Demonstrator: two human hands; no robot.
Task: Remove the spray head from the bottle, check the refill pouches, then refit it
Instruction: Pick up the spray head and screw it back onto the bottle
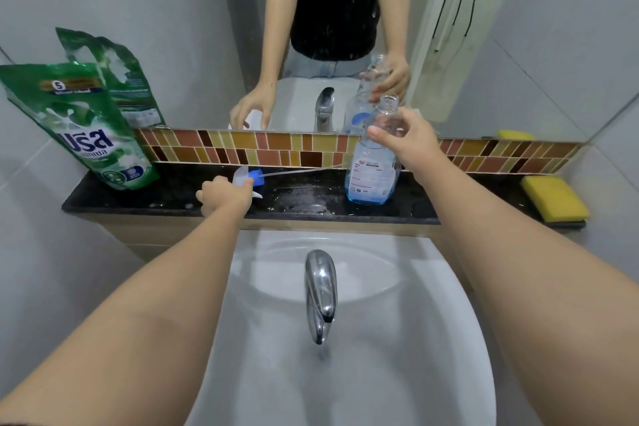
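Observation:
A clear bottle (pixel 371 171) with a little blue liquid stands open-necked on the black ledge (pixel 304 197). My right hand (pixel 401 137) grips its neck. The spray head (pixel 247 178), white with a blue collar, lies on the ledge to the left with its thin dip tube (pixel 301 171) stretching right toward the bottle. My left hand (pixel 223 195) holds the spray head there. A green refill pouch (pixel 83 135) leans against the wall at the ledge's left end; its back shows reflected in the mirror.
A white basin (pixel 432 322) with a chrome tap (pixel 320 290) lies below the ledge. A yellow sponge (pixel 553 199) sits at the ledge's right end. A mirror (pixel 173 45) above a tiled strip (pixel 242 149) backs the ledge. The ledge looks wet near the bottle.

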